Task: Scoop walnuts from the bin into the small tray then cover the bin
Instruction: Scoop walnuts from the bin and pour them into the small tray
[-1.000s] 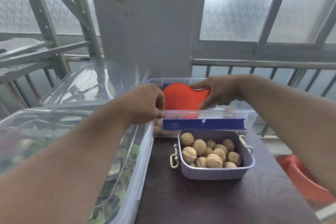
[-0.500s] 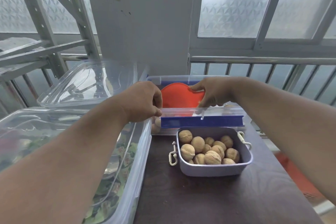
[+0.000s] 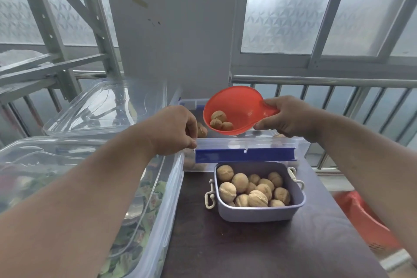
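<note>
A clear plastic bin [image 3: 246, 142] with a blue front latch sits at the back of the dark table, a few walnuts showing inside. My left hand [image 3: 174, 130] grips its front left rim. My right hand [image 3: 291, 117] holds the handle of a red scoop [image 3: 234, 109] raised above the bin, with three walnuts [image 3: 218, 121] in it. In front of the bin stands a small lavender tray [image 3: 259, 212] piled with several walnuts.
A large clear tub [image 3: 155, 210] with greenery stands at the left, a clear lid [image 3: 101, 108] lying on top of it. A metal railing and frosted windows close off the back. A red basket [image 3: 365, 221] sits low at the right, beyond the dark table [image 3: 248, 250].
My right hand has lifted the red scoop out of the bin; it now faces up with three walnuts. My left hand stays on the bin's rim.
</note>
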A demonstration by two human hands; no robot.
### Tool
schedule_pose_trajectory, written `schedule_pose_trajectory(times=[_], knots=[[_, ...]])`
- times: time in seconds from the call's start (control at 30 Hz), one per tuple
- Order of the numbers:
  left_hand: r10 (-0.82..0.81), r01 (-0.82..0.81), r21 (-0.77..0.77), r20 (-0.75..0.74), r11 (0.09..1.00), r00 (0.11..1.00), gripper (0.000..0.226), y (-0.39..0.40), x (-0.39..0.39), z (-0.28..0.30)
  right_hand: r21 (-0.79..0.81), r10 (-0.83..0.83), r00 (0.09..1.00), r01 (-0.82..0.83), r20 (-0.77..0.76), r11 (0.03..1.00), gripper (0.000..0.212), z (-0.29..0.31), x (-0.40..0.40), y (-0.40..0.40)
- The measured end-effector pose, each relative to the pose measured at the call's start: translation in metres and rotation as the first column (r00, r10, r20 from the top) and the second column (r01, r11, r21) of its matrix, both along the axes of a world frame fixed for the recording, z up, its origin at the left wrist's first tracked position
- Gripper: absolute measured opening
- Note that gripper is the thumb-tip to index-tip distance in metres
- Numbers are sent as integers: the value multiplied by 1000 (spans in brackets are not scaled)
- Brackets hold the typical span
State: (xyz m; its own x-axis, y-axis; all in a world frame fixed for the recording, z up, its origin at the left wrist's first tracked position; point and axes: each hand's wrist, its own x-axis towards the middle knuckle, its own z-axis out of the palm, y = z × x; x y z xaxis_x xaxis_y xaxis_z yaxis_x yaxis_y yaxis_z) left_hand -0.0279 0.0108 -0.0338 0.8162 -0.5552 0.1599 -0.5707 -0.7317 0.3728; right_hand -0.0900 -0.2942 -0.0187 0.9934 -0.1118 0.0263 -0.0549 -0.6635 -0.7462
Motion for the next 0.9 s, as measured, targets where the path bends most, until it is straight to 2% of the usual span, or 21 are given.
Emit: schedule_pose_trajectory(times=[0.07,0.17,0.4,0.57,0.7,0.8,0.9], knots=[[5,-5,6,3,1000,1000,10,0,1,-1,58,-37,999,36,16,998,32,3,-11,-7],[9,-9,3,6,1000,1000,13,0,1,-1,90,-50,997,44,57,995,51,8,-34,-9],[4,-4,14,15,1000,1000,16,0,-1,1,25,-42,980,38,193,999,88,17,-100,-7],[4,-4,19,21,1000,1000,18,0,-2,2,-12,-95,946,104,310,995,97,-1,-135,-6],[0,-1,17,27,1000,1000,12,0,-2,2,-64,-144,929,176,341,982,102,-21,-162,1],[-6,6,16,24,1000,1000,11,-1,-3,2,-174,-187,912,264,365,949,105,-30,-182,19],[-7,6,21,25,1000,1000,14,-1,-3,3,-207,-202,887,308,415,929,107,-49,-195,29]])
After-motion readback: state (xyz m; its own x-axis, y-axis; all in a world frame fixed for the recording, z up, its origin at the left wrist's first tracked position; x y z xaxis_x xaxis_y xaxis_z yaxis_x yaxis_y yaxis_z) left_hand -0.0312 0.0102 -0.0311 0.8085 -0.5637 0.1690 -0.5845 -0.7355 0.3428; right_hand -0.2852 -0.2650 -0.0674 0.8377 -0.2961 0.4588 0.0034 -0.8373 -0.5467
